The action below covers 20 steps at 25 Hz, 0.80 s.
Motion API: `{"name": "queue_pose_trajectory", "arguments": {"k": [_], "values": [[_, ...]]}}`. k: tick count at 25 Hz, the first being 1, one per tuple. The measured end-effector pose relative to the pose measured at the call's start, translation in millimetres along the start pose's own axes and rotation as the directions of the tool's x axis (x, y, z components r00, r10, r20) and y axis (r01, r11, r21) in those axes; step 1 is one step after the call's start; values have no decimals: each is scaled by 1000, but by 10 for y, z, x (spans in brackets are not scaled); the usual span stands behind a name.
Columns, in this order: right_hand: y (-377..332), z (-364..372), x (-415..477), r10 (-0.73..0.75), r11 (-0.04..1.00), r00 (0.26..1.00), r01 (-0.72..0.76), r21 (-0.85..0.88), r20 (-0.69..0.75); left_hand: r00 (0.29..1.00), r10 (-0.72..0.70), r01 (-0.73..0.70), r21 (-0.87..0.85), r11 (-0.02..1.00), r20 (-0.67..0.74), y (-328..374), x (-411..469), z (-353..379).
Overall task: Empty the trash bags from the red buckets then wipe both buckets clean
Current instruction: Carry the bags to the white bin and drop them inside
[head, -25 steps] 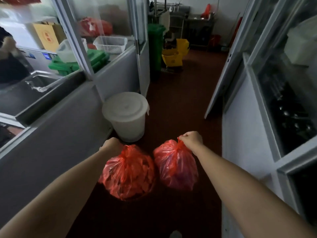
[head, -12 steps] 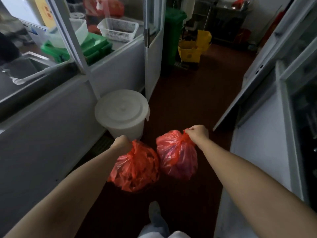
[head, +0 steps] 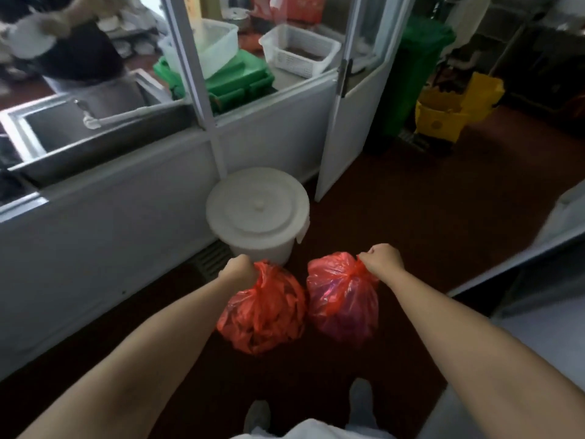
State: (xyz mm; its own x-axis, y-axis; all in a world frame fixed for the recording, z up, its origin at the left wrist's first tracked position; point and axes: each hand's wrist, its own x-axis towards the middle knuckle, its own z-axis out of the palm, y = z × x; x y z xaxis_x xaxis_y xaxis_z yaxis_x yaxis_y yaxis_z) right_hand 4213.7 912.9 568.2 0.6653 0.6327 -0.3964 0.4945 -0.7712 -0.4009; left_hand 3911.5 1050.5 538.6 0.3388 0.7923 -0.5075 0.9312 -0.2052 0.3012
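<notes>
White lidded tub (head: 258,213) sits on the dark red floor (head: 411,217) against the white partition (head: 126,232). Beyond it, a steel sink (head: 79,128), green crates (head: 237,80), a white basket (head: 299,50). Further along, a green bin (head: 408,80) beside a yellow mop bucket (head: 449,112).

A white lidded bucket (head: 258,217) stands against the left partition (head: 110,236), just ahead of the red trash bags (head: 262,308). Right of it, bare floor (head: 411,223) runs between the door panel (head: 345,128) and right-hand counter (head: 522,264) toward a green bin (head: 408,80) and yellow mop bucket (head: 443,118).

L red bag (head: 261,307) full, tied, hanging | R red bag (head: 343,304) same, alongside
</notes>
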Motion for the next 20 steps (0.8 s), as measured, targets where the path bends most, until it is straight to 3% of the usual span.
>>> {"name": "queue_pose_trajectory", "arguments": {"k": [4, 10, 20], "values": [[-12, -304, 732, -124, 988, 987, 132, -79, 104, 978, -197, 185, -160, 970, -64, 465, 22, 85], [-150, -344, 1585, -188, 960, 950, 231, -156, 248, 859, -501, 432, -372, 821, -109, 837, 244, 229], [-250, 70, 2752, -127, 907, 928, 251, -338, 350, 808, -588, 535, -471, 701, 42, 833, 1238, 806]]}}
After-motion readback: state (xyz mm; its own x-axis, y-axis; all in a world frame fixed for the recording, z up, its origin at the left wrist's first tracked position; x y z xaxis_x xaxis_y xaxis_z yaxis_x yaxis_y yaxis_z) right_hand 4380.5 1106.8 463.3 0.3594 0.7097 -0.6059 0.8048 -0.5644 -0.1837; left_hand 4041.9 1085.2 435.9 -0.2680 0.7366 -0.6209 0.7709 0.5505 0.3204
